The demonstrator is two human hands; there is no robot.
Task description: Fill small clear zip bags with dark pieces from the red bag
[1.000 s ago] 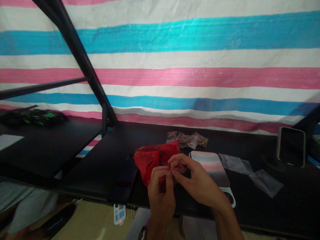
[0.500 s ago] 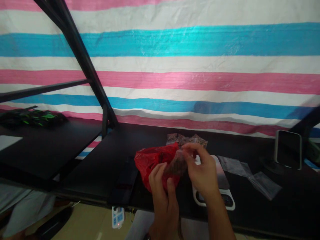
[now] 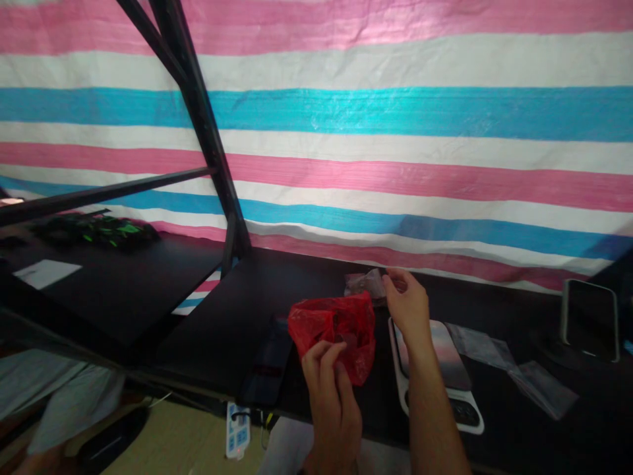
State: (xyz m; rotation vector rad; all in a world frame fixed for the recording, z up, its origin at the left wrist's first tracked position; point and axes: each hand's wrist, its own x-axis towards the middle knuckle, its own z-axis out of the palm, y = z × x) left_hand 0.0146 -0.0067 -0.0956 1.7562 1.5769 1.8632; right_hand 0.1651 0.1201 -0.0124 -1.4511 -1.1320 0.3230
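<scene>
A red plastic bag stands with its mouth open on the black table. My left hand is closed on its near rim, the fingers curled over the edge; the contents are dark and hard to make out. Behind the bag, my right hand pinches a small clear zip bag by its edge. It is at the spot where other filled zip bags lie, now mostly hidden by the hand and the red bag. A white kitchen scale sits beneath my right forearm, its plate bare.
Flat clear zip bags lie right of the scale. Farther right a phone leans upright on a stand. A dark flat device lies left of the red bag. Black frame bars rise at left before a striped sheet.
My right hand has carried the filled zip bag from above the red bag to the pile behind it. My left hand has stayed at the red bag. The view has shifted slightly.
</scene>
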